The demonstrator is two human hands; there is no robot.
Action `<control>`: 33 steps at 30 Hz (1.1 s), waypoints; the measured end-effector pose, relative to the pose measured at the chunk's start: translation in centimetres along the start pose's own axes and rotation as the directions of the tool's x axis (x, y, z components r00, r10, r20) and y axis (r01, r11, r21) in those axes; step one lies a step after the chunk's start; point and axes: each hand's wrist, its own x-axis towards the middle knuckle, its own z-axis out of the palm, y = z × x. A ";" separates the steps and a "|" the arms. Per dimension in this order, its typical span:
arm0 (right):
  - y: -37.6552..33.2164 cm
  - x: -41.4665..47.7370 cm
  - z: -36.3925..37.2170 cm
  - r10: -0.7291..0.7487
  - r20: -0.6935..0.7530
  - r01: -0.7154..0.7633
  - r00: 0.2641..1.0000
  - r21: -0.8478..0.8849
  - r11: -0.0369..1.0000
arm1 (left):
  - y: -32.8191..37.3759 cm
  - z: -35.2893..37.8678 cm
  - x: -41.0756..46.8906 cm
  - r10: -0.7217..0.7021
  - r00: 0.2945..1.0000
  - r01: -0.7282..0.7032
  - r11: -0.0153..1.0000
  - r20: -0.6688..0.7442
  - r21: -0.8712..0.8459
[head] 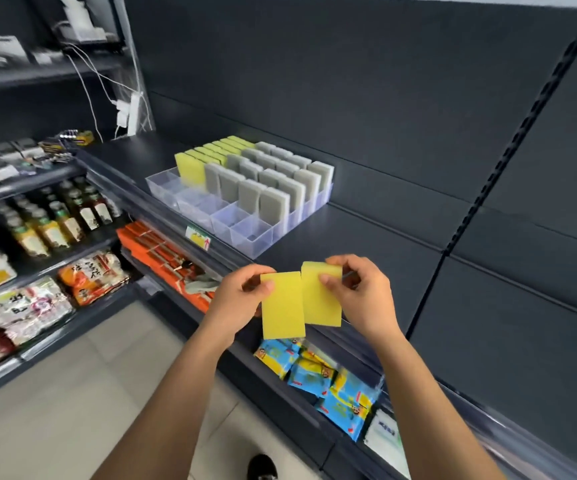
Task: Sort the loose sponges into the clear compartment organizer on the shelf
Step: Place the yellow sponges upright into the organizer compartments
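My left hand pinches one yellow sponge by its top edge, upright, flat face toward me. My right hand pinches a second yellow sponge right beside it; the two touch side by side. Both are held over the front edge of the dark shelf. Farther back on the shelf sits the clear compartment organizer. Its back rows hold upright yellow sponges on the left and grey sponges across the right. Several front-left compartments stand empty.
A lower shelf under my hands holds blue and yellow packets and orange boxes. To the left, another rack carries bottles and snack bags. Cables and a power strip hang at the back left.
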 end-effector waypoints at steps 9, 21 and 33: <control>-2.8 8.5 9.3 -0.029 0.097 0.024 0.995 0.054 0.998 | -1.6 -8.7 7.8 -0.018 0.994 0.019 1.000 -0.111 0.014; -6.6 19.3 20.8 -0.085 0.157 0.080 0.984 0.036 0.996 | -1.2 -20.1 18.4 -0.029 0.992 0.032 0.999 -0.121 0.027; -9.6 27.1 29.0 0.001 0.085 0.002 0.996 -0.044 0.999 | -1.7 -28.6 29.9 -0.012 0.998 0.007 0.998 0.068 0.066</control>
